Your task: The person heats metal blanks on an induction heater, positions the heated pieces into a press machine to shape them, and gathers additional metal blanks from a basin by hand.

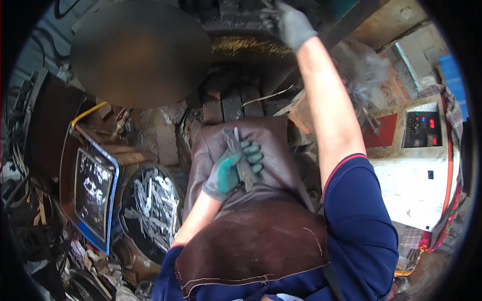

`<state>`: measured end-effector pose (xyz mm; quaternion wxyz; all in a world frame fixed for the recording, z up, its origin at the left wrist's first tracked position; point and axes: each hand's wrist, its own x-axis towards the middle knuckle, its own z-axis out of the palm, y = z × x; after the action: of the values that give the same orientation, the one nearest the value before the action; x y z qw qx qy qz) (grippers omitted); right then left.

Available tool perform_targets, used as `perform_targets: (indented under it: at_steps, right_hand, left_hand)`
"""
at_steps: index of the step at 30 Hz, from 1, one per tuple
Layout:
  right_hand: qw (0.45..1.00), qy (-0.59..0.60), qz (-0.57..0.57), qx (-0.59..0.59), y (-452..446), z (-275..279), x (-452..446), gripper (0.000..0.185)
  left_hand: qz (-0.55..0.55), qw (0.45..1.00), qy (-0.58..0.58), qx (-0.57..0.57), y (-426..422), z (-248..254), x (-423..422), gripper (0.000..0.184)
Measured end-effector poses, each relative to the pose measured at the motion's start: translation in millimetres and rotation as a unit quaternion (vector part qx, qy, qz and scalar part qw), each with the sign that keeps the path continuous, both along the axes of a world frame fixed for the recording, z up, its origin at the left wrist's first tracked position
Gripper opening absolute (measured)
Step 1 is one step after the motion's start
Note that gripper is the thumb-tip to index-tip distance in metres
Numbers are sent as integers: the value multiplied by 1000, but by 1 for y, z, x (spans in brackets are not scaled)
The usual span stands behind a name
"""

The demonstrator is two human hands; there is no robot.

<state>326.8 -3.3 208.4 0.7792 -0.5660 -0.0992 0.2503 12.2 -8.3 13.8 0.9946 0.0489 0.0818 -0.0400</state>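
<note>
Over the apron (251, 236), the left hand (227, 173) grips metal strips (246, 173); the right hand (291, 25) is far forward, its hold too blurred to tell. Beside the apron stands a tub (156, 254).

The head camera looks down over the apron (261, 236).

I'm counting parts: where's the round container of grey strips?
In the head view, the container sits left of the brown apron, beside the blue-edged panel.
</note>
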Motion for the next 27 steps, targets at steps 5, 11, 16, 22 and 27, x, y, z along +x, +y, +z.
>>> perform_targets:
  at_steps: [5,11,16,22,27]
  right_hand:
    - [982,-14,127,-142,-78,-68,-64,42]
    - [891,-66,297,-336,-135,-137,-176,36]
    - [842,11,366,-397,-174,-130,-220,28]
    - [965,70,11,-253,-239,-115,-193,26]
    - [968,126,-186,-115,-315,-156,-129,28]
  left_hand:
    - [2,997,10,81,-1,-4,-4,45]
    - [-8,987,35,158,-4,-24,-6,34]
    - [48,990,19,128,-5,-18,0,27]
    - [86,987,71,112,-11,-23,3,24]
    - [64,983,74,152,-13,-17,3,19]
